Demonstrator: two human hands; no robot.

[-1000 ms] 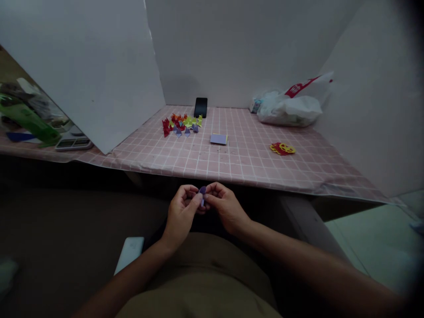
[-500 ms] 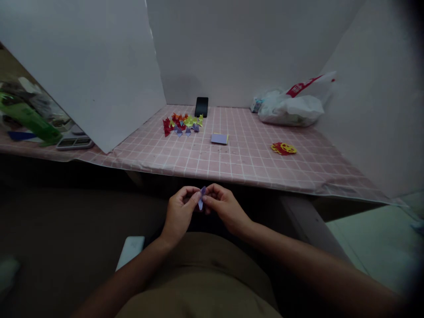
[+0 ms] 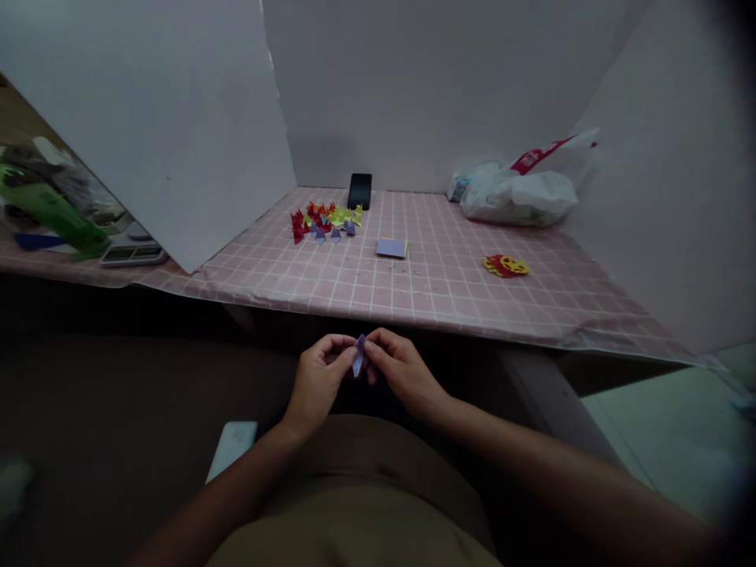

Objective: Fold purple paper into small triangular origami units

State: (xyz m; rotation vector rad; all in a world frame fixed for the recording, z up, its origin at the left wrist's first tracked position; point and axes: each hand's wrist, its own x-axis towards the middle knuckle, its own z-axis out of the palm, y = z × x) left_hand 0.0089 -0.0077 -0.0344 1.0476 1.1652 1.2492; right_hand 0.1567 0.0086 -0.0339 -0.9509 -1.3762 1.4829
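A small folded piece of purple paper [image 3: 358, 358] is pinched between my two hands, just below the table's front edge. My left hand [image 3: 320, 376] grips it from the left, thumb on its near face. From the other side my right hand [image 3: 402, 370] holds it between thumb and fingers; some fingertips are hidden behind the paper. On the table, several small folded paper figures [image 3: 322, 220] in red, orange, yellow and purple stand in a cluster. A short stack of paper squares [image 3: 391, 248], purple on top with yellow showing below, lies right of them.
A black phone [image 3: 360, 191] leans at the back wall. Red and yellow flat pieces [image 3: 505, 265] lie right, before a white plastic bag [image 3: 520, 195]. A white panel [image 3: 177, 142] stands left, with a scale [image 3: 135, 252] beyond it. A white device [image 3: 233, 447] lies beside my left forearm.
My right thumb has shifted slightly up along the purple paper, and the paper's upper end has turned a little. Both hands stay in nearly the same place.
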